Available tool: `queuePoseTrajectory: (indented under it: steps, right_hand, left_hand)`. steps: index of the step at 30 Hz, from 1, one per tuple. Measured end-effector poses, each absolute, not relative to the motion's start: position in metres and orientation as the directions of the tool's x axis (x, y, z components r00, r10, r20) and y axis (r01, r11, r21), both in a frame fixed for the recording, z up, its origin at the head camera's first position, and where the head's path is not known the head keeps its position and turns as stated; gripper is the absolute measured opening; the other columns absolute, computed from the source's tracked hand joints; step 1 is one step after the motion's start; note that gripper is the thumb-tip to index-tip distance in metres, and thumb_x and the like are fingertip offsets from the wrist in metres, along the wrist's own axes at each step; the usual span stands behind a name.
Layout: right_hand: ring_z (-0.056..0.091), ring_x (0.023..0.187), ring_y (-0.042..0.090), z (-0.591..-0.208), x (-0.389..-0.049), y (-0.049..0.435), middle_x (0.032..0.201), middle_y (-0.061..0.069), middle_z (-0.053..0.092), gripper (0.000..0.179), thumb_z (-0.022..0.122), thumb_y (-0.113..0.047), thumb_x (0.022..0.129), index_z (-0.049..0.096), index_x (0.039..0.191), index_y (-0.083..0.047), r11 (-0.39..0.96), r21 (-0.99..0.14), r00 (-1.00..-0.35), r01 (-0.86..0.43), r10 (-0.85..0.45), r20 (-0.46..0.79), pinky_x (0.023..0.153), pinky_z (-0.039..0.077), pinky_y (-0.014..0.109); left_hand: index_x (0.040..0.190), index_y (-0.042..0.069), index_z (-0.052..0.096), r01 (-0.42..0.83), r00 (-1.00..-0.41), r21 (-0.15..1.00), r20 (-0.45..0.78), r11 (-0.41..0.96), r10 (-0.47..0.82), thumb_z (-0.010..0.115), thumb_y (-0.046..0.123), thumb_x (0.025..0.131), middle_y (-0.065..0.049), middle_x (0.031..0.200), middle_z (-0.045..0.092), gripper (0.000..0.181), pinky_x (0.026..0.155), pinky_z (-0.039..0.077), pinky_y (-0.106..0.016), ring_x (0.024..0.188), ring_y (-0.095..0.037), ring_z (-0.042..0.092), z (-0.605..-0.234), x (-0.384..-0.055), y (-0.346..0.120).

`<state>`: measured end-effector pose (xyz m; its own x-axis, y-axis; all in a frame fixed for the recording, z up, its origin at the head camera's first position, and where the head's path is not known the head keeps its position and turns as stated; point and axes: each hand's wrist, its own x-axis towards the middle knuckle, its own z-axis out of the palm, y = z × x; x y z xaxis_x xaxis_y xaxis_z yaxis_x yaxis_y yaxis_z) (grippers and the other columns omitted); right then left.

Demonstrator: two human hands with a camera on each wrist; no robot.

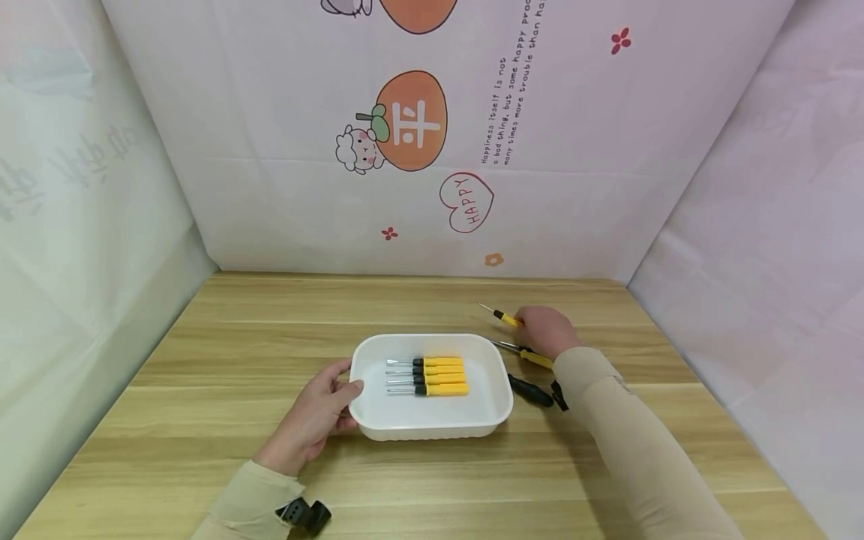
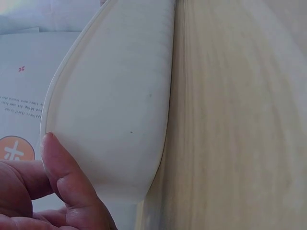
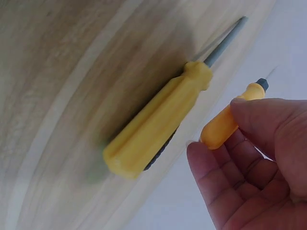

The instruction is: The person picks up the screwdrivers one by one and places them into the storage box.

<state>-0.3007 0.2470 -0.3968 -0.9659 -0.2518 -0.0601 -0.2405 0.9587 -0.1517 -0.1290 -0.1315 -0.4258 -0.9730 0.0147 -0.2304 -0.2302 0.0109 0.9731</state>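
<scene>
Over tabletop [image 1: 202, 360], left hand [image 1: 316, 409] gripping white tray [image 1: 432, 432], right hand [image 1: 548, 330] pinching screwdriver [image 1: 506, 318], handle [image 3: 220, 126] partly hidden

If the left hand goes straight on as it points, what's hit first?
The white tray: the left hand grips its left end, so there's no free travel before contact.

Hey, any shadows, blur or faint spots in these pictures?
Head view: bright, soft shadow beside the right sleeve; left wrist view: hazy, wood-grain tabletop looks soft; right wrist view: dark shadow along the lying yellow-handled screwdriver, thin tip of the held screwdriver faint.
</scene>
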Motion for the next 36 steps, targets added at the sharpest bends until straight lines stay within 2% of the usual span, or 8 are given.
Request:
queuePoseTrajectory:
  steps: [8, 15, 24, 29, 36]
  right_hand:
    - [0.065, 0.089, 0.027, -0.398, -0.303, 0.245, 0.112, 0.015, 0.075, 0.026, 0.062, -0.016, 0.104, 0.074, 0.122, -0.002, 0.937, -0.175, -0.951, -0.303, -0.308, -0.005, 0.091, 0.057, 0.051]
    - [0.061, 0.085, 0.025, -0.395, -0.301, 0.241, 0.11, 0.014, 0.073, 0.028, 0.062, -0.018, 0.105, 0.071, 0.125, 0.0, 0.927, -0.219, -0.949, -0.303, -0.315, -0.019, 0.087, 0.056, 0.047]
    - [0.057, 0.08, 0.022, -0.393, -0.3, 0.24, 0.098, 0.008, 0.07, 0.024, 0.062, -0.02, 0.105, 0.071, 0.12, -0.003, 0.898, -0.294, -0.941, -0.326, -0.339, 0.009, 0.077, 0.052, 0.039]
    - [0.059, 0.082, 0.02, -0.388, -0.296, 0.237, 0.103, 0.009, 0.072, 0.028, 0.062, -0.02, 0.105, 0.07, 0.126, -0.002, 0.868, -0.374, -0.938, -0.327, -0.345, 0.019, 0.077, 0.053, 0.038]
    - [0.067, 0.086, 0.018, -0.382, -0.29, 0.232, 0.115, 0.012, 0.072, 0.037, 0.06, -0.022, 0.107, 0.065, 0.137, -0.001, 0.832, -0.477, -0.941, -0.283, -0.337, -0.031, 0.079, 0.06, 0.035]
  left_hand:
    - [0.159, 0.009, 0.039, -0.233, -0.972, 0.973, -0.233, 0.007, 0.014, 0.059, 0.013, 0.106, -0.014, 0.107, 0.054, 0.057, 0.055, 0.053, -0.022, 0.071, -0.015, 0.059, -0.426, -0.128, -0.131]
    - [0.159, 0.009, 0.039, -0.235, -0.972, 0.972, -0.235, 0.004, 0.013, 0.059, 0.013, 0.106, -0.013, 0.106, 0.053, 0.057, 0.055, 0.053, -0.022, 0.072, -0.016, 0.059, -0.425, -0.128, -0.131]
    - [0.159, 0.009, 0.039, -0.233, -0.972, 0.972, -0.233, 0.008, 0.006, 0.059, 0.013, 0.106, -0.012, 0.105, 0.052, 0.057, 0.055, 0.053, -0.022, 0.072, -0.016, 0.059, -0.425, -0.126, -0.13]
    - [0.159, 0.009, 0.04, -0.231, -0.973, 0.973, -0.231, 0.005, 0.006, 0.059, 0.013, 0.106, -0.011, 0.104, 0.052, 0.057, 0.055, 0.053, -0.022, 0.073, -0.016, 0.059, -0.425, -0.126, -0.13]
    - [0.159, 0.009, 0.04, -0.23, -0.973, 0.973, -0.23, 0.004, 0.006, 0.059, 0.013, 0.106, -0.011, 0.103, 0.052, 0.057, 0.055, 0.053, -0.022, 0.073, -0.017, 0.059, -0.424, -0.126, -0.13]
